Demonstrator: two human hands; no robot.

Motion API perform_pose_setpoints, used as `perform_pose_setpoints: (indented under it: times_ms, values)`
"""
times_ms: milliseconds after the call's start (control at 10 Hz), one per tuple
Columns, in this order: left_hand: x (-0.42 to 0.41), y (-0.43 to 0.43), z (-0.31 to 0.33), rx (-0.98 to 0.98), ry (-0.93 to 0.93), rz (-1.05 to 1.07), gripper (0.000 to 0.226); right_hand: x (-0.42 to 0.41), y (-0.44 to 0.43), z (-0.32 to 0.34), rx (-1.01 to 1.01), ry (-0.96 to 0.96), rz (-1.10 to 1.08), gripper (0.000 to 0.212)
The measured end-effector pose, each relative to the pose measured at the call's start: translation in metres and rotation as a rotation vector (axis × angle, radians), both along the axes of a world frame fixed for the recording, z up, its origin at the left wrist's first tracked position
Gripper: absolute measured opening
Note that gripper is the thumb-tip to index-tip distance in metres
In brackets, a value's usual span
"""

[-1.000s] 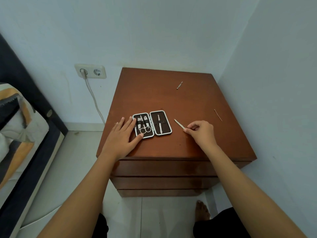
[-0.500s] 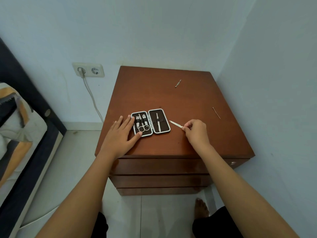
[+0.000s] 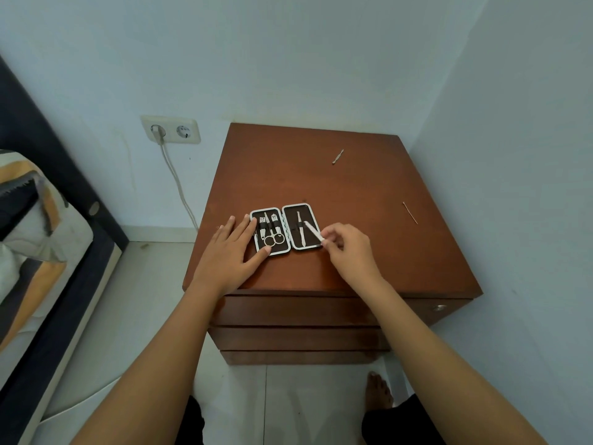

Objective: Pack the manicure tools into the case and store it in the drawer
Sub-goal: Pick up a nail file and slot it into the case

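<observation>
A small manicure case point(image 3: 286, 248) lies open on the brown nightstand point(image 3: 337, 187). Its left half holds scissors point(image 3: 274, 237) and other tools under a strap; its right half holds one metal tool point(image 3: 300, 231). My left hand point(image 3: 229, 255) rests flat on the wood, fingers apart, touching the case's left edge. My right hand point(image 3: 348, 248) pinches a thin pale nail file point(image 3: 313, 233), whose tip lies over the case's right half. A small metal pusher point(image 3: 337, 156) lies at the back and a thin stick point(image 3: 410, 212) at the right.
The nightstand sits in a wall corner, with closed drawers point(image 3: 298, 311) below its top and a knob point(image 3: 440, 307) at the right. A wall socket point(image 3: 171, 130) with a plugged cable is to the left. A bed point(image 3: 38, 239) stands at far left. My foot point(image 3: 378, 393) is on the tiled floor.
My right hand has carried the file leftward from the bare wood to over the case's right half. My left hand has stayed against the case.
</observation>
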State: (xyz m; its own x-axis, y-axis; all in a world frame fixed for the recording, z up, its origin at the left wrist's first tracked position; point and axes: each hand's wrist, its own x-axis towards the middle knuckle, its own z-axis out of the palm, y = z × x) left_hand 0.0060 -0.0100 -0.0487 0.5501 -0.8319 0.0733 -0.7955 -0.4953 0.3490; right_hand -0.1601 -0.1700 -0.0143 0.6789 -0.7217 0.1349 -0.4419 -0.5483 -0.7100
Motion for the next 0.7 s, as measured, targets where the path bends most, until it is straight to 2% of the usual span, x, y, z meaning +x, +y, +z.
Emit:
perform_pose_setpoints:
  times_ms: [300,600,700]
  values:
    - [-0.001,-0.001,0.0,0.008,0.008,0.006,0.081,0.009,0.029,-0.005,-0.033,0.003,0.006,0.017]
    - [-0.002,0.0,0.003,0.015,0.009,0.008,0.08,0.021,0.041,-0.004,-0.203,0.116,0.133,0.033]
    - [-0.002,0.0,0.003,0.016,0.009,0.006,0.08,0.015,0.04,-0.006,-0.233,0.093,0.165,0.032]
